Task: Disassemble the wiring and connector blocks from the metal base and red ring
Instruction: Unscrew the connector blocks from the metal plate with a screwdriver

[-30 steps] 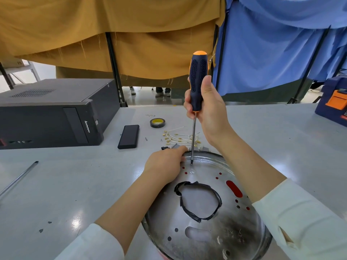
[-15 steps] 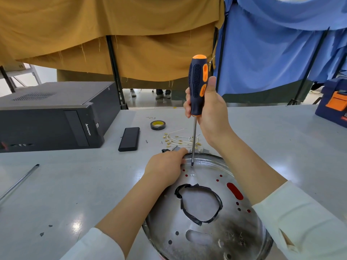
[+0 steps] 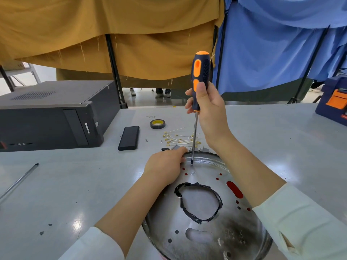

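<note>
Screwdriver [image 3: 199,81] gripped upright by right hand [image 3: 208,111], tip set near far rim of metal base [image 3: 202,235] on counter [image 3: 75,184]. Rim pressed by left hand [image 3: 165,167], fingers hidden, grip unclear. Risk: tip cams out, slips toward left fingers if base shifts.

Right hand [image 3: 207,107] raised, fingers curled round a black-and-orange plastic-handled screwdriver [image 3: 199,79] held upright — left hand [image 3: 165,167] lies palm-down, fingers bent over a round metal base [image 3: 204,218].
</note>
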`<action>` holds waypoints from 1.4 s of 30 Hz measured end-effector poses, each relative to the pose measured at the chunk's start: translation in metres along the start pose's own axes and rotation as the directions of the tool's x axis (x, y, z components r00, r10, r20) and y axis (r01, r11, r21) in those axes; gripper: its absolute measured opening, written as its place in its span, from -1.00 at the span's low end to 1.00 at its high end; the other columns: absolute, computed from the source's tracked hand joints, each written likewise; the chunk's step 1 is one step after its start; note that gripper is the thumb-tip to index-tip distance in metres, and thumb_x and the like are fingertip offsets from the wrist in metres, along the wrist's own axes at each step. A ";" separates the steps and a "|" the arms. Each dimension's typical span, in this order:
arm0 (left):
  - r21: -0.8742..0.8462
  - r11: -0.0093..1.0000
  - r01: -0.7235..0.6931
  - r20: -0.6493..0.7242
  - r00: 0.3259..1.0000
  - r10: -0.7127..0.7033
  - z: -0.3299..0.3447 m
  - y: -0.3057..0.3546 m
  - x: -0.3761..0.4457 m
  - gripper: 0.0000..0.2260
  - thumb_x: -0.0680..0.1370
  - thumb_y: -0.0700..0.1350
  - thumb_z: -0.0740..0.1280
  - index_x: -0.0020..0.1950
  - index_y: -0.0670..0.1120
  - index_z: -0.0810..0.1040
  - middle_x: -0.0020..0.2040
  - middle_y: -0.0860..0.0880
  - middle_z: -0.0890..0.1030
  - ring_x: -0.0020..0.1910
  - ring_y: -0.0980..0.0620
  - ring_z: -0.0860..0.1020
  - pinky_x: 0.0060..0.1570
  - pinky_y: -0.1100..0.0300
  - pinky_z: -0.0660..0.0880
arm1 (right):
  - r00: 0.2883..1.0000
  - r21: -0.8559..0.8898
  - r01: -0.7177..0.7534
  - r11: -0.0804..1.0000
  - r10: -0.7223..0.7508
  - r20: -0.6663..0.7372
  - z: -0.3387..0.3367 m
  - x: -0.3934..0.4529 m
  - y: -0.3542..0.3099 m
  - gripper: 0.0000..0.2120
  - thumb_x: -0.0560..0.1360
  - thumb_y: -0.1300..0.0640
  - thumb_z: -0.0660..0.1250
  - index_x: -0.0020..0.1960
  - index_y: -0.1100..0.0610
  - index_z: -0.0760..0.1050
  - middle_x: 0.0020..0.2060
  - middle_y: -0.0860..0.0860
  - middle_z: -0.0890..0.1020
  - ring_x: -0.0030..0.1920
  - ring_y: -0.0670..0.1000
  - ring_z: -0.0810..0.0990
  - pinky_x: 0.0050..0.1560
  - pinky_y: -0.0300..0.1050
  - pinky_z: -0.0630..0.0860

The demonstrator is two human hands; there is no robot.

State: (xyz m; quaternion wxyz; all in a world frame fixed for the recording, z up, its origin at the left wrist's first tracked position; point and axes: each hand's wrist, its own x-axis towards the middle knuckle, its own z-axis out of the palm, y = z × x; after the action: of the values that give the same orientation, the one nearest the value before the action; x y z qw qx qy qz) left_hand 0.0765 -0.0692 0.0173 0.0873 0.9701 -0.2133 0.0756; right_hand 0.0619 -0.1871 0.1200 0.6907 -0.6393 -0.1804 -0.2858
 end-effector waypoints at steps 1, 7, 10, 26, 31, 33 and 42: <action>0.004 1.000 -0.001 0.001 1.000 0.001 0.000 0.000 0.000 -0.83 0.62 -0.09 0.06 0.18 0.09 0.32 0.00 -0.06 0.59 -0.09 -0.14 0.54 -0.26 0.12 0.32 | 1.000 0.027 -0.017 0.999 0.017 0.002 -0.001 0.000 -0.001 -0.83 0.66 0.11 0.07 0.17 0.14 0.36 -0.22 -0.03 0.51 -0.36 -0.10 0.45 -0.32 -0.25 0.44; 0.002 1.000 0.002 -0.006 1.000 -0.002 0.000 0.001 0.000 -0.77 0.60 -0.13 0.09 0.22 0.12 0.30 0.02 -0.03 0.59 -0.12 -0.11 0.53 -0.27 0.14 0.32 | 0.999 0.067 -0.004 0.998 0.002 0.033 -0.002 -0.001 -0.001 -0.73 0.57 0.20 0.29 0.08 0.10 0.18 -0.28 -0.03 0.46 -0.42 -0.06 0.40 -0.37 -0.22 0.40; -0.063 0.998 -0.023 -0.044 0.999 0.020 -0.003 0.001 -0.006 -0.64 0.56 -0.19 0.11 0.25 0.19 0.18 0.07 0.06 0.58 -0.25 -0.05 0.45 -0.33 0.14 0.31 | 1.000 0.040 0.019 0.999 -0.018 -0.004 0.000 -0.001 0.001 -0.84 0.60 0.19 0.23 0.04 0.07 0.24 -0.22 -0.01 0.48 -0.35 -0.06 0.45 -0.34 -0.20 0.46; -0.164 0.976 -0.144 -0.058 0.989 0.136 -0.002 0.003 -0.005 -0.80 0.54 0.03 0.22 0.12 0.10 0.53 0.15 0.19 0.49 0.10 0.12 0.47 -0.07 0.20 0.41 | 0.999 0.185 -0.024 0.982 0.028 -0.020 -0.002 0.000 0.000 -0.92 0.62 0.16 0.20 0.04 0.10 0.28 -0.23 0.04 0.51 -0.37 -0.06 0.44 -0.42 -0.24 0.39; -0.172 0.978 -0.121 -0.043 0.992 0.115 -0.003 0.003 -0.003 -0.84 0.55 0.07 0.24 0.10 0.12 0.51 0.13 0.18 0.48 0.10 0.11 0.46 -0.12 0.22 0.30 | 0.992 0.263 -0.092 0.961 0.110 -0.057 -0.001 0.002 0.003 -0.64 0.67 0.00 -0.02 0.19 0.23 0.40 -0.28 -0.01 0.50 -0.35 -0.08 0.41 -0.41 -0.23 0.33; -0.169 0.978 -0.124 -0.059 0.992 0.115 -0.002 0.004 -0.003 -0.88 0.55 0.06 0.24 0.05 0.12 0.50 0.09 0.17 0.49 0.08 0.10 0.46 -0.15 0.22 0.28 | 0.993 0.323 -0.103 0.941 0.118 -0.027 0.000 0.002 0.000 -0.63 0.62 -0.09 0.04 0.14 0.21 0.35 -0.32 -0.02 0.47 -0.38 -0.08 0.39 -0.45 -0.23 0.27; -0.120 0.983 -0.135 -0.077 0.989 0.127 -0.004 0.009 -0.004 -0.89 0.57 0.07 0.21 -0.11 0.09 0.35 -0.01 0.10 0.48 0.01 0.01 0.49 -0.19 0.15 0.34 | 0.997 0.179 -0.056 0.982 0.063 -0.038 0.005 -0.002 0.002 -0.88 0.65 0.09 0.11 0.06 0.12 0.37 -0.26 0.01 0.49 -0.36 -0.07 0.45 -0.42 -0.20 0.38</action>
State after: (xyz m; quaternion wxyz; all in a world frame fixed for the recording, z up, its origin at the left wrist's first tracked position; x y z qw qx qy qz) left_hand 0.0693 -0.0748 0.0213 0.1501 0.9435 -0.2778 0.1010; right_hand 0.0620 -0.1820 0.1180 0.7571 -0.5737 -0.1710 -0.2616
